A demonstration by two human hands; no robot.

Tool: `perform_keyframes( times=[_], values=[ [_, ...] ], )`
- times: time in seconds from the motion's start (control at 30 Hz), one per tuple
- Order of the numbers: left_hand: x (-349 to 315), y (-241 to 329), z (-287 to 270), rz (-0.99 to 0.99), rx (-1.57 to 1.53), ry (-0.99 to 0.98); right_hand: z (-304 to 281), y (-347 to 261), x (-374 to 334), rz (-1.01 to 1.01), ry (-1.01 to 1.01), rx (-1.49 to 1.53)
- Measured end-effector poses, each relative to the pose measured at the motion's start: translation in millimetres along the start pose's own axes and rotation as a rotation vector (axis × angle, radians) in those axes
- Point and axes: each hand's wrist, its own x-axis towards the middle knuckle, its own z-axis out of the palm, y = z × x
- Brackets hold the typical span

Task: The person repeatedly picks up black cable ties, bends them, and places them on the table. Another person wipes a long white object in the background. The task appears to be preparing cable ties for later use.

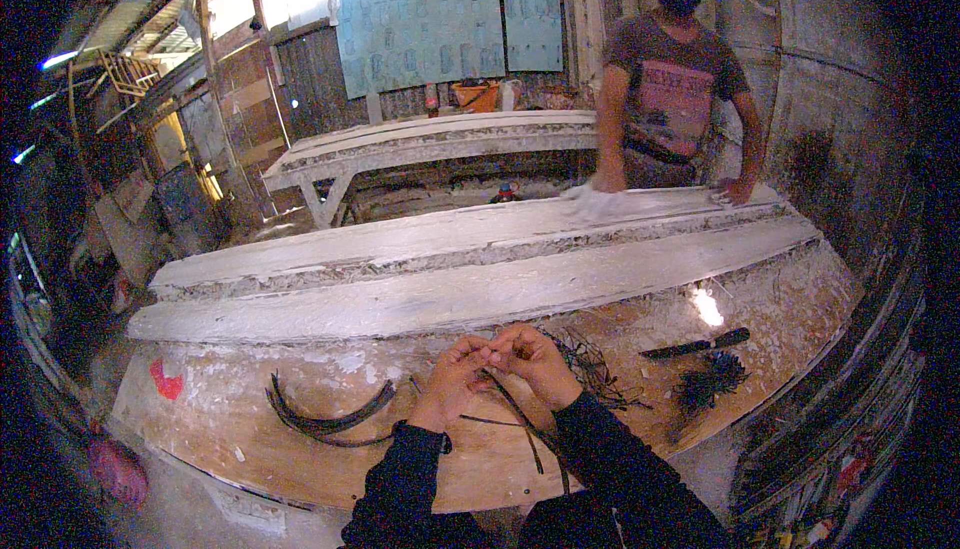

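Note:
Over the near wooden table, my left hand [452, 381] and my right hand [538, 364] meet with their fingers pinched together. From between them a long thin black strip [517, 411] runs down toward my right forearm; both hands appear to grip its upper end. The fingertips hide exactly what is pinched there. A shorter black strip [492, 421] lies on the wood just below. Left of my hands rests a curved bundle of black strips [330, 421]. A tangle of fine black strands [592, 364] lies behind my right hand.
At the right lie a dark-handled knife [697, 343] and a bristly black clump [711, 379]. A red scrap [166, 380] is at the left. Long whitish boards [400, 294] stretch behind my hands. Across them, a masked person [676, 89] rubs a board with a pale cloth-like thing.

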Motion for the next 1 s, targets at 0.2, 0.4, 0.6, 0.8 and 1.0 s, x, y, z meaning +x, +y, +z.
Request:
perform_keyframes(
  times=[0.2, 0.4, 0.6, 0.8, 1.0],
  values=[
    [0, 2, 0, 0.044, 0.061, 0.030, 2, 0, 2, -0.028, 0.025, -0.176],
    [3, -6, 1, 0.192, 0.180, 0.130, -13, 15, 8, 0.018, 0.068, -0.497],
    [5, -5, -4, 0.290, 0.278, 0.227, -7, 24, 8, -0.004, 0.039, -0.333],
    [3, 1, -9, 0.293, 0.270, 0.172, -8, 22, 6, 0.012, -0.006, -0.202],
    [-13, 12, -25, 0.392, 0.586, 0.235, -8, 33, 6, -0.094, -0.113, -0.679]
  ],
)
